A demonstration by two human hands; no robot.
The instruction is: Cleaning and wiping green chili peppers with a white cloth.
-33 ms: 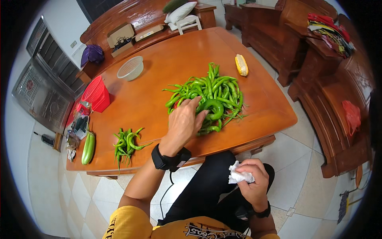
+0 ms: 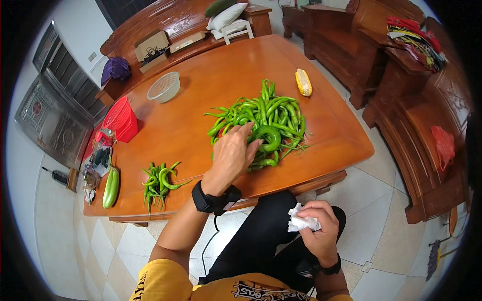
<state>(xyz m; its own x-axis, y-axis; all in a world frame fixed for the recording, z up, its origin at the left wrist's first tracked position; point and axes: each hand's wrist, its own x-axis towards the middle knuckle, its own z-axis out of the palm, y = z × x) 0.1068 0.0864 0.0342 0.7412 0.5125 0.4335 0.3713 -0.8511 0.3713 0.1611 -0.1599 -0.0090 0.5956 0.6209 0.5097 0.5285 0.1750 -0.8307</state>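
Hardly any movement since the earlier frame: whole view slipped very slightly, both hands holding position over the same things. Left hand (image 2: 232, 150) reaches into the large heap of green chili peppers (image 2: 286, 113) on the polished wooden table (image 2: 221, 70); thumb and forefinger stand apart beside a thick curled pepper (image 2: 273, 140), other fingertips hidden, so cannot tell whether any pepper is gripped. Right hand (image 2: 324, 231), above the lap, clamped on a crumpled white tissue (image 2: 301, 221). Smaller pile of green peppers (image 2: 159, 181) near the table's front edge, left of the forearm; pale green eggplant (image 2: 111, 188) farther left. Corn cob (image 2: 303, 83) beyond the heap, to the right. Whitish colander (image 2: 163, 94) and red plastic basket (image 2: 129, 128) on the left side of the table. Writing: yellow shirt (image 2: 168, 281) carries dark lettering down the left sleeve and larger outlined script across the chest, partly cut by the lower edge. Black strapped device (image 2: 208, 200) on left wrist shows a small pale patch, too small to read.
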